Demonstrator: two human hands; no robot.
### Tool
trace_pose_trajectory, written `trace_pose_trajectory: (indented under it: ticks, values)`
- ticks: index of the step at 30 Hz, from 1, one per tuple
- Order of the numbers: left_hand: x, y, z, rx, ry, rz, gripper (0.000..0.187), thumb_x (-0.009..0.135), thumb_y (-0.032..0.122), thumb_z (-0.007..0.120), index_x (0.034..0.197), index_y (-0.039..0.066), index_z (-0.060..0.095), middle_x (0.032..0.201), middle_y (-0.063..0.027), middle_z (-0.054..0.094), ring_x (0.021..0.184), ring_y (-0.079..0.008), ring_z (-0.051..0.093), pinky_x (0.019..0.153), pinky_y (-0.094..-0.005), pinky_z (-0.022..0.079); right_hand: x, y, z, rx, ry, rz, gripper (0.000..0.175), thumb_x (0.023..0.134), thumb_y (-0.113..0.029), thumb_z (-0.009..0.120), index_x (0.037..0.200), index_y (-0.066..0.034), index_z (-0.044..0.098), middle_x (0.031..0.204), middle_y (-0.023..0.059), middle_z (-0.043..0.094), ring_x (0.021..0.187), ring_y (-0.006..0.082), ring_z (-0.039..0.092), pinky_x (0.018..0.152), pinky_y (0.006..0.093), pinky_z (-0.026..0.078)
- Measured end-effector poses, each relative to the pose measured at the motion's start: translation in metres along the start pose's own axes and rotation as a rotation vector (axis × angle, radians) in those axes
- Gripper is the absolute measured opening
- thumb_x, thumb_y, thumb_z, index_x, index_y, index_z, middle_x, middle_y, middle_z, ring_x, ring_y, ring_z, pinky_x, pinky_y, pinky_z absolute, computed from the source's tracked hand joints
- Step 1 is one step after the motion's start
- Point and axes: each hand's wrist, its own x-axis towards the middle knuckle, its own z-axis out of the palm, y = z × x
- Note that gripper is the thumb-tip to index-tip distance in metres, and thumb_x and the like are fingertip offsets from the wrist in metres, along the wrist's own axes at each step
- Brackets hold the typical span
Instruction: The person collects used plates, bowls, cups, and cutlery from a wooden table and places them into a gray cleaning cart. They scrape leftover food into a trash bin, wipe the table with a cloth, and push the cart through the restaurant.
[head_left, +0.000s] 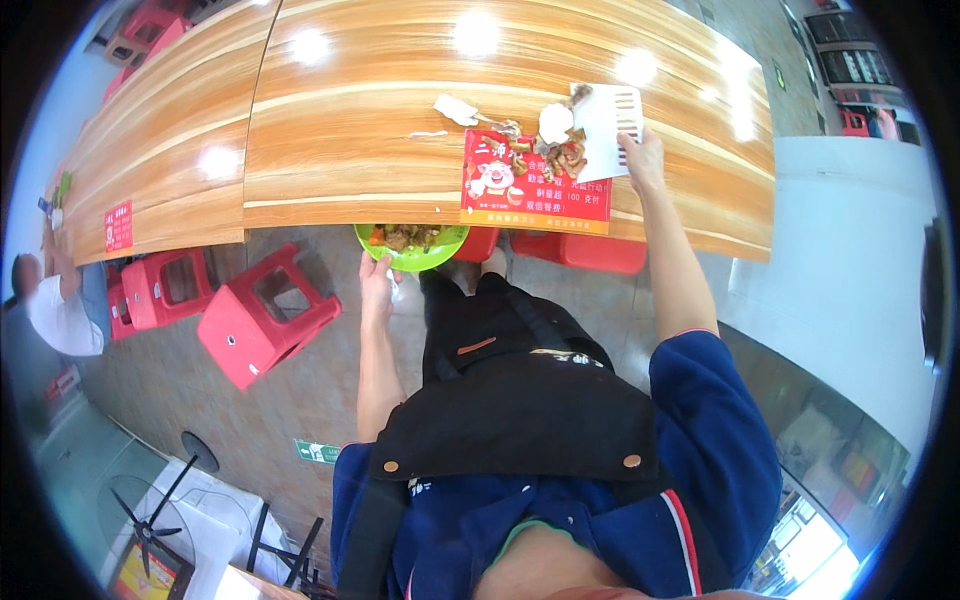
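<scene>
My right hand (643, 159) grips a flat white scraper (598, 136) with slots along one side, held on the wooden tabletop. Against the scraper's left edge lie brown food scraps (565, 159), probably bones, and a crumpled white tissue (556, 123). Another tissue (456, 110) rests farther left, with more scraps (511, 129) beside it. Part of this pile covers a red printed sign (537, 218) on the table. Below the table's front edge, my left hand (376, 283) holds a lime-green plate (420, 262) of food leftovers; something whitish shows by its fingers.
The wooden table (360, 165) stretches across in front of me. Red plastic stools (259, 319) stand at left and others (581, 251) under the table. A person (67, 311) sits at the far left. A white surface (847, 217) borders the right; a standing fan (144, 529) is lower left.
</scene>
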Motion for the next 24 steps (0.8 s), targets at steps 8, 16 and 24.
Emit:
trace_pose_trajectory:
  ticks: [8,16,24]
  values:
    - [-0.003,0.008,0.009,0.013,0.015,-0.015,0.024,0.089,0.0,0.044,0.113,0.004,0.047,0.09,-0.0049,0.057,0.055,-0.0092,0.047,0.047,-0.0225,0.04,0.026,-0.06,0.082,-0.201,-0.28,-0.128,0.02,0.081,-0.012,0.062,0.098,-0.0011,0.063,0.08,0.0097,0.065,0.068,0.0163,0.061,0.061,0.0298,0.048]
    - [-0.014,0.017,0.008,0.072,0.008,0.002,0.023,0.089,0.001,0.044,0.112,0.002,0.048,0.093,-0.007,0.058,0.056,-0.0097,0.047,0.049,-0.0231,0.04,0.045,-0.115,0.152,-0.381,-0.741,-0.521,0.028,0.079,-0.017,0.061,0.103,-0.0029,0.064,0.096,0.0177,0.066,0.092,0.029,0.063,0.082,0.0385,0.048]
    - [-0.017,0.022,0.004,0.139,0.019,-0.02,0.021,0.087,0.003,0.047,0.108,0.001,0.049,0.086,-0.0055,0.057,0.055,-0.0101,0.046,0.05,-0.023,0.039,-0.003,-0.159,0.193,-0.703,-0.867,-1.007,0.017,0.084,-0.016,0.058,0.097,-0.0047,0.059,0.084,0.0171,0.064,0.079,0.0315,0.062,0.07,0.0419,0.048]
